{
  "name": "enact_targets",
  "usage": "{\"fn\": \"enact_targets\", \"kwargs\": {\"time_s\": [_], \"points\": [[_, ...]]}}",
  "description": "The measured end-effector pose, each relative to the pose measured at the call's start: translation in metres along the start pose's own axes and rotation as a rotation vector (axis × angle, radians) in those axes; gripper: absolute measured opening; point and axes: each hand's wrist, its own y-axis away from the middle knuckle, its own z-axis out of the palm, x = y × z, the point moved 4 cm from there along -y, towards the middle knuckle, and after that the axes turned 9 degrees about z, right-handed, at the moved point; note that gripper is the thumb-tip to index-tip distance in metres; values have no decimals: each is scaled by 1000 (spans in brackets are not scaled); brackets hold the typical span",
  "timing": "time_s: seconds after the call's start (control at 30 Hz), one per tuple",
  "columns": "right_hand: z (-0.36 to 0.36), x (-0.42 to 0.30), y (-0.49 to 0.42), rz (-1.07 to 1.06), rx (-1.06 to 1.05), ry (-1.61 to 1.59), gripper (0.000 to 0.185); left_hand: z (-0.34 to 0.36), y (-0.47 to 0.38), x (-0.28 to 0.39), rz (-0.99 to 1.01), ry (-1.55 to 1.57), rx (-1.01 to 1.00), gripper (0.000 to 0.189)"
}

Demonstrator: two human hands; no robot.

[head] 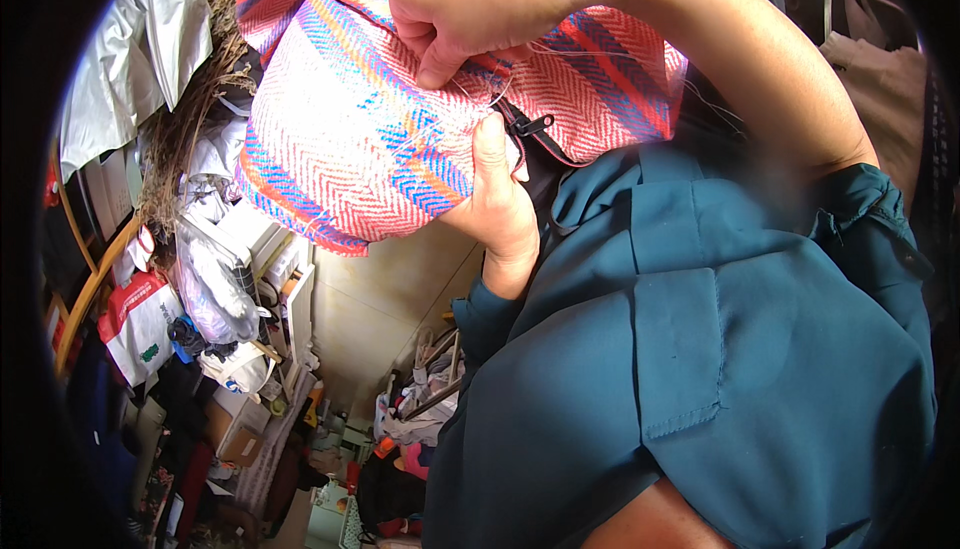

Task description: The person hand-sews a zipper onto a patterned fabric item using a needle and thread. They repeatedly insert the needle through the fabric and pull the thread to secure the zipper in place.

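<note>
A red, blue, orange and white herringbone-woven fabric bag [345,121] lies before me. My left hand [499,196] grips its edge, thumb on top beside the opening, the other fingers mostly hidden beneath. Right by that thumb is a black zipper with a metal pull [535,126], its dark tape partly unfolded from the cloth. My right hand [457,24] is above and left of the zipper, fingers curled and thumb tip against the cloth; what is between its fingertips is hidden. Pale thread [504,91] loops between the two hands, and loose strands trail to the right.
At left are a silvery plastic sheet [135,61], dried stalks [180,144], a curved wooden frame [94,279], a red-and-white bag [142,328] and boxes [236,425]. Tiled floor [375,294] shows below the fabric. A beige cloth [885,91] hangs at right.
</note>
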Motion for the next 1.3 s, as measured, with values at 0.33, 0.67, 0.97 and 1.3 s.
{"fn": "enact_targets", "kwargs": {"time_s": [0.33, 0.67, 0.97, 1.3], "points": [[7, 3, 21, 48, 33, 13, 18, 1, -1, 4, -34, 19, -133, 31], [66, 26, 53, -384, 595, -259, 25, -7, -6, -4, -12, 212, 164, 54], [97, 25, 59, -465, 450, -322, 29, -15, -3, -9, -56, 159, -67, 57], [94, 15, 96, -572, 473, -550, 15, -16, -5, -11, 57, 177, -82, 34]]}}
